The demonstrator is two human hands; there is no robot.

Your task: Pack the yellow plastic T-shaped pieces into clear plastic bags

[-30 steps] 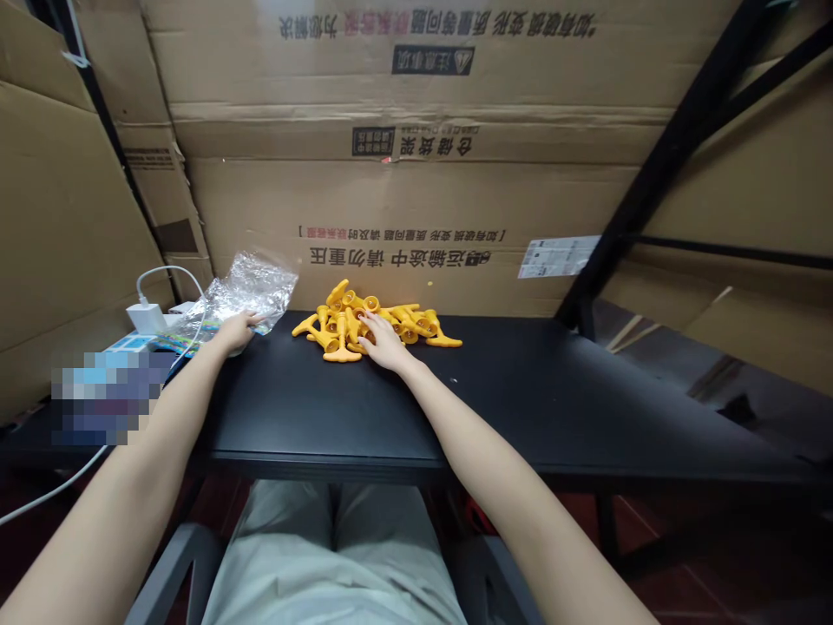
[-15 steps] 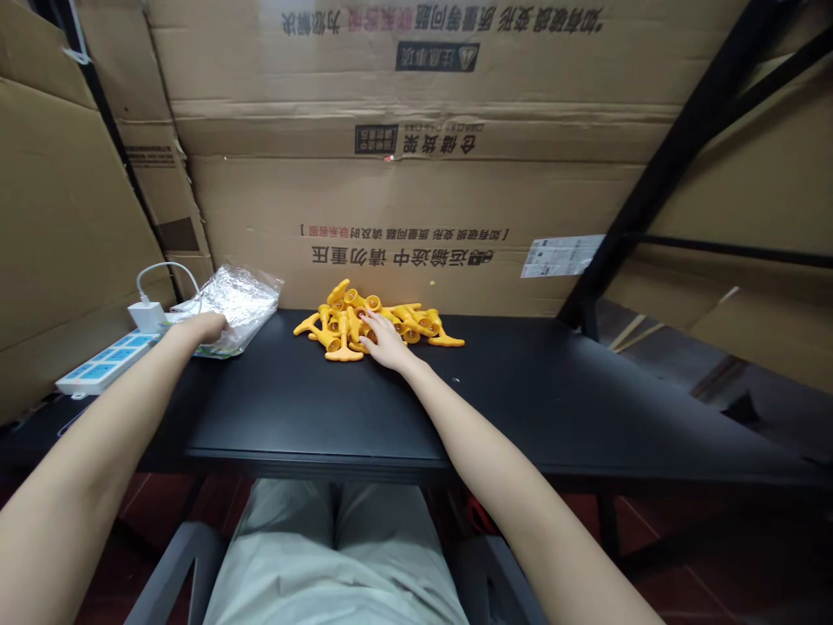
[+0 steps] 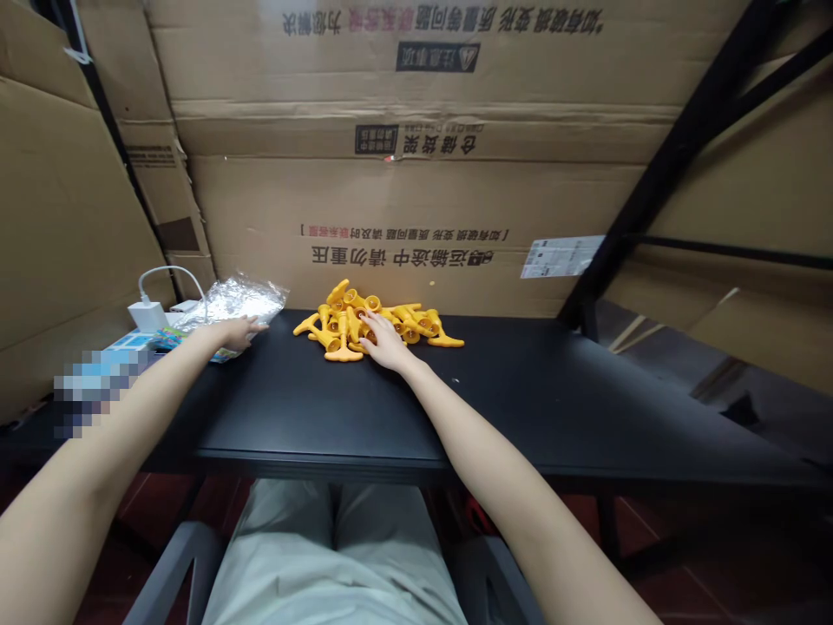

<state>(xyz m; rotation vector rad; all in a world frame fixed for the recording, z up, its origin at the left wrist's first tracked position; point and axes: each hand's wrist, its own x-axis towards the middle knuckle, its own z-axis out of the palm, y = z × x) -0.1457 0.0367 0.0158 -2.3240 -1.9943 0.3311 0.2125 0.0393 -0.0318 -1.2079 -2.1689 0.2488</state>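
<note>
Yellow T-shaped plastic handles (image 3: 344, 335), several of them with round hollow ends, lie in a loose heap on the black table at the back. My right hand (image 3: 385, 344) rests at the heap's front right side, fingers spread and touching the handles, holding none of them. To the left, my left hand (image 3: 238, 332) is over the near right part of a crinkled clear plastic bag (image 3: 242, 299). Its fingers stretch out to the right, and nothing shows in them. Part of the bag is hidden under that hand and forearm.
A white charger (image 3: 148, 314) with a cable is plugged in at the left, by a blue and white power strip (image 3: 134, 340), partly blurred out. Cardboard panels (image 3: 403, 191) wall the back and sides. A black metal post (image 3: 651, 174) slants at the right of the table (image 3: 553, 391).
My left hand has moved right, off the bag's left part towards the heap, and its fingers now show stretched out. The bag has shifted slightly. My right hand stays on the handles.
</note>
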